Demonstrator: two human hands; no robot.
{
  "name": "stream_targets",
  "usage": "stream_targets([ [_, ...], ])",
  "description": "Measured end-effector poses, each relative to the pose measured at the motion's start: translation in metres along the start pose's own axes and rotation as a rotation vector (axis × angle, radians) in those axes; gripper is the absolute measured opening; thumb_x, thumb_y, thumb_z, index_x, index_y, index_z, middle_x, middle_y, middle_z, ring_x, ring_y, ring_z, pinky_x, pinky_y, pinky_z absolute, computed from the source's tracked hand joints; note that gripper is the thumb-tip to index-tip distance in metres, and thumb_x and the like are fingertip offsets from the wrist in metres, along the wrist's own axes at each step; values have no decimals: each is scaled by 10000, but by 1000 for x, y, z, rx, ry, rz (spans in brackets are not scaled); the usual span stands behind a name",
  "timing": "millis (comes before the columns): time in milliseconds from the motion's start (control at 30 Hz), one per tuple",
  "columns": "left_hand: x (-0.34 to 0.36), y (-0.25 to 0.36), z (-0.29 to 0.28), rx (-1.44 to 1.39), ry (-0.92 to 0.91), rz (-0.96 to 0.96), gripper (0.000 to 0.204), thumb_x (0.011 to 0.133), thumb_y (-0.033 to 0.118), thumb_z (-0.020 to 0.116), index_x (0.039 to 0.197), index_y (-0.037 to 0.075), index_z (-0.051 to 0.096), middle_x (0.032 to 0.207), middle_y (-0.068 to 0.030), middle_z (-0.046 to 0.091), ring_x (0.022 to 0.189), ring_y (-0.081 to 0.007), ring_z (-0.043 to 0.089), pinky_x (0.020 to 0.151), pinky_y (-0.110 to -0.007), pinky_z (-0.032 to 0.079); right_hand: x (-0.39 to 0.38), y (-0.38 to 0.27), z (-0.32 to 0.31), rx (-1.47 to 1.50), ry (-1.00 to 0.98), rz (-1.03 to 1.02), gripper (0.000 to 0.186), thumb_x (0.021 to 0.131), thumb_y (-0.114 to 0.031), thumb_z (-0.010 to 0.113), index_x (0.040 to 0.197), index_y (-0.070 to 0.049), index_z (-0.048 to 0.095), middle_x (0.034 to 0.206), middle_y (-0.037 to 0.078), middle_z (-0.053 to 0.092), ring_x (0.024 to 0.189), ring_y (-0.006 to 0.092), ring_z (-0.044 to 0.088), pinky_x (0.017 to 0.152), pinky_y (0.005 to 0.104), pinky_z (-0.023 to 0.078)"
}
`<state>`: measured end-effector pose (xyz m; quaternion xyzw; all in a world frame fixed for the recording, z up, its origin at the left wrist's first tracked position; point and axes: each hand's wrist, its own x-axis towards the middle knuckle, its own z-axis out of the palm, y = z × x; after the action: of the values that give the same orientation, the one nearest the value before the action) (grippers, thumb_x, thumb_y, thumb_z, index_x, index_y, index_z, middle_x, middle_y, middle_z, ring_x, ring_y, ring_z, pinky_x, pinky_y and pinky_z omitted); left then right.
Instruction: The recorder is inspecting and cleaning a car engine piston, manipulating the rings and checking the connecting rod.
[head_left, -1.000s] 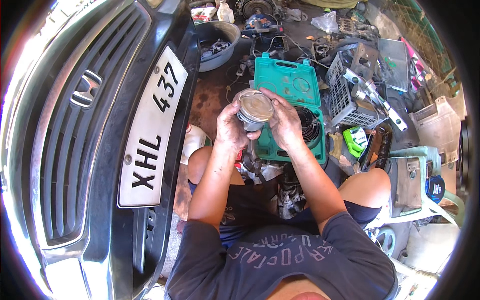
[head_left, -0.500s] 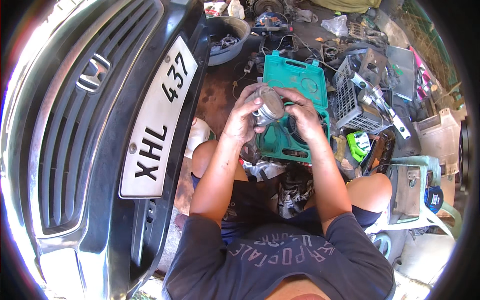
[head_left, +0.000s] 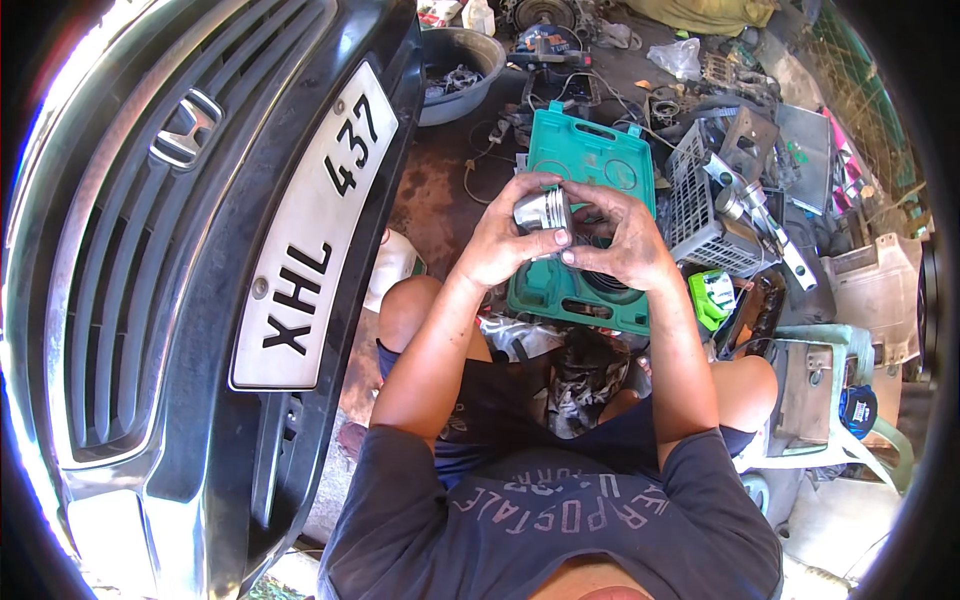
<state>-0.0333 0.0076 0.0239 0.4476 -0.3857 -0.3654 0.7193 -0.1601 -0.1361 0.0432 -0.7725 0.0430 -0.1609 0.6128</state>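
Between my two hands I hold a metal piston [head_left: 537,211] on its side, its ringed grooves turned toward the right. My left hand [head_left: 505,240] is closed around it, with the thumb across the lower part. My right hand [head_left: 625,245] grips it from the right with bent fingers. Behind and under my hands lies an open teal plastic case [head_left: 590,150], partly covered by them, with dark coiled items in its lower half.
A car front [head_left: 130,250] fills the left. Around me are a grey basin [head_left: 460,100], a white jug [head_left: 395,260], a grey crate [head_left: 700,230] with long metal tools, a bright green object [head_left: 712,295], scattered engine parts [head_left: 720,70] and a plastic chair [head_left: 840,350].
The piston has turned from top face up onto its side. Both hands have shifted a little to the right, and my right hand's fingers have changed their hold.
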Motion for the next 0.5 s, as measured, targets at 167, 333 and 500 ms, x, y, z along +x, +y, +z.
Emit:
stream_targets([
  [167, 0, -3, -4, 231, -41, 124, 635, 700, 189, 767, 1243, 62, 463, 1127, -94, 497, 1050, -174, 489, 861, -299, 435, -2, 0, 2, 38, 11, 20, 761, 577, -74, 844, 1252, 1, 501, 1158, 123, 547, 956, 212, 573, 801, 344, 511],
  [333, -1, -4, -1, 225, -3, 153, 601, 694, 194, 798, 1193, 51, 495, 1122, -67, 503, 1026, -154, 514, 877, -291, 437, 1, 3, 0, 15, -39, -2, 749, 605, -30, 816, 1273, -9, 478, 1154, 86, 562, 966, 170, 561, 828, 325, 488],
  [500, -2, -4, -3, 260, 14, 196, 588, 695, 200, 798, 1182, 50, 504, 1138, -71, 497, 1017, -147, 515, 860, -290, 446, -2, -4, 5, 69, -11, -2, 700, 618, -41, 817, 1240, -13, 498, 1157, 74, 556, 968, 168, 567, 832, 322, 489],
])
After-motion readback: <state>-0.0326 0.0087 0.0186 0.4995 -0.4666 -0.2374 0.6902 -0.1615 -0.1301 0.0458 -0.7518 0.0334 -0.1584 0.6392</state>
